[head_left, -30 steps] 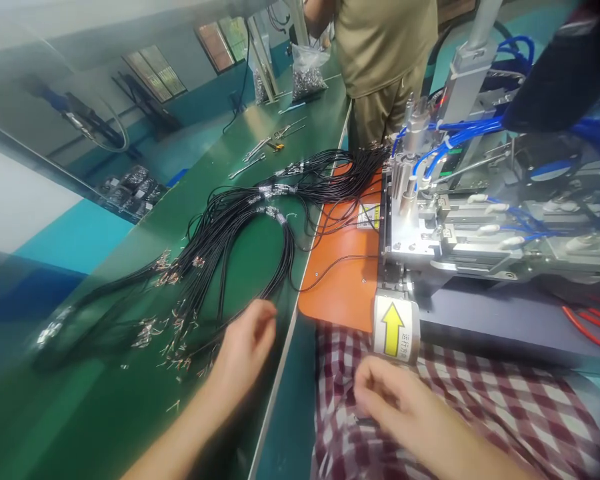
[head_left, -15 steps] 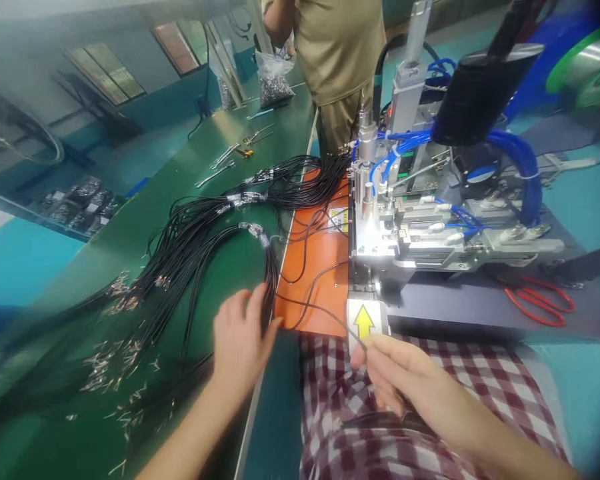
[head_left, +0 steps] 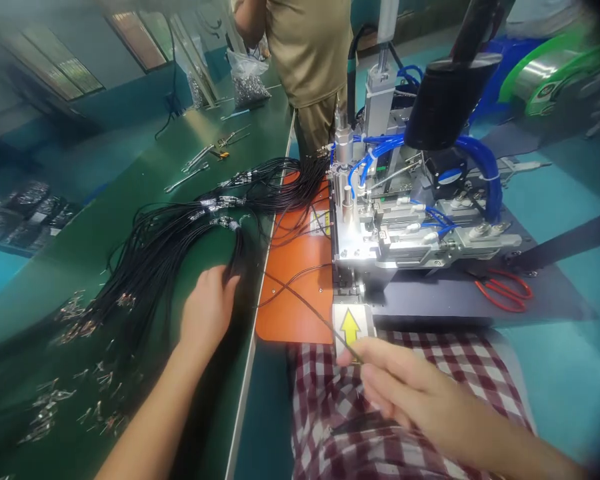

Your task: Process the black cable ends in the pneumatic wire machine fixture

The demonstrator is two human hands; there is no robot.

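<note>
My right hand (head_left: 397,380) pinches a thin black cable (head_left: 305,303) near its end, just in front of the yellow arrow label (head_left: 350,325). From those fingers the cable runs up and left across the orange plate (head_left: 300,253). My left hand (head_left: 207,307), over the green table, closes round the near end of a curved bundle of black cables (head_left: 239,247); its fingertips are partly hidden. More black cable bundles (head_left: 220,203), bound with clear wrap, lie behind it. Stripped wire ends (head_left: 47,407) are spread at the left.
A metal press machine (head_left: 360,233) with blue air hoses stands right of the orange plate. Red-handled scissors (head_left: 505,290) lie on its base. Hand tools (head_left: 195,167) and a bag of small metal parts (head_left: 249,83) are farther back. A person (head_left: 310,60) stands beyond the machine.
The view has shifted, so the scene sits farther left. My left thumb has drawn in around the cable bundle. My right hand has moved slightly right of the machine label, and its cable is straighter.
</note>
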